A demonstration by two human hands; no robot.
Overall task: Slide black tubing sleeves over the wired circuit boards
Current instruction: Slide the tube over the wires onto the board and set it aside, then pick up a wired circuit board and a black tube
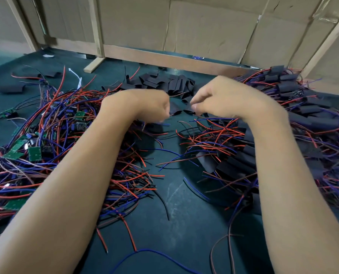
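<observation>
- Dark green table [176, 224] is backed by cardboard panels [210, 26].
- Bare wired boards [34, 153] are heaped at 9 o'clock, sleeved boards [283, 89] at 2 o'clock, loose sleeves [164, 82] at 12 o'clock.
- One black sleeve [179, 109] is pinched between the left hand [151, 104] and right hand [222, 97], fingers curled.

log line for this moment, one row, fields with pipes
step: sleeving a board | left hand: gripping sleeve end | right hand: pinching black sleeve | bare boards: left pile | sleeved boards: right pile | loose sleeves: behind hands
</observation>
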